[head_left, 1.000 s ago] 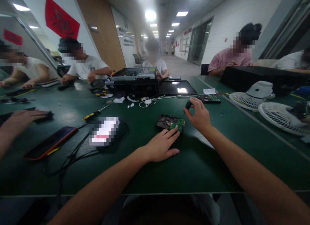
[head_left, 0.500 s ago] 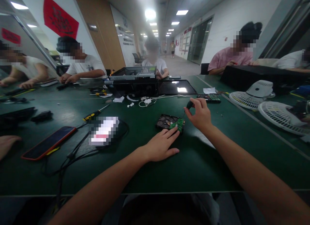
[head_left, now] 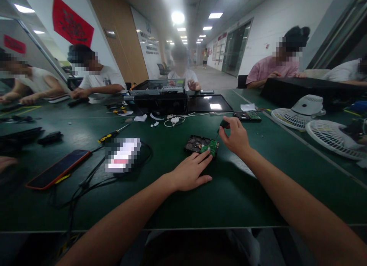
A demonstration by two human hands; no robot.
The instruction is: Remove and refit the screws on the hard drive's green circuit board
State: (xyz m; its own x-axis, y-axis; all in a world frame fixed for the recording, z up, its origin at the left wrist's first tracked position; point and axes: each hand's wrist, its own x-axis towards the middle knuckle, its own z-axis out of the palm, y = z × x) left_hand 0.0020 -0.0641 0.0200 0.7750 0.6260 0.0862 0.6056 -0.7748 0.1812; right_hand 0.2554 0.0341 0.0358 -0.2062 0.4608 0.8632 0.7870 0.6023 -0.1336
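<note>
A hard drive [head_left: 195, 143] lies on the green table, its green circuit board [head_left: 211, 145] facing up. My left hand [head_left: 191, 170] rests with fingers spread, the fingertips on the near edge of the drive and board. In my right hand [head_left: 235, 135] a small screwdriver [head_left: 224, 124] with a dark handle is pinched between thumb and fingers. Its thin shaft points down at the right end of the drive, near the board's corner. Whether the tip touches a screw is too small to tell.
Left of the drive lie a lit phone [head_left: 123, 155], a red-edged phone [head_left: 59, 169], black cables and a yellow-black screwdriver [head_left: 113, 133]. Beyond are an open computer case [head_left: 157, 99], a dark screen panel [head_left: 209, 103] and another drive [head_left: 248, 116]. White fan parts [head_left: 301, 113] stand right. Several people sit around.
My right hand and the screwdriver have shifted very slightly; my left hand stays on the drive. Across the table, a person's hands have moved, and another person's hand at the far left has drawn back.
</note>
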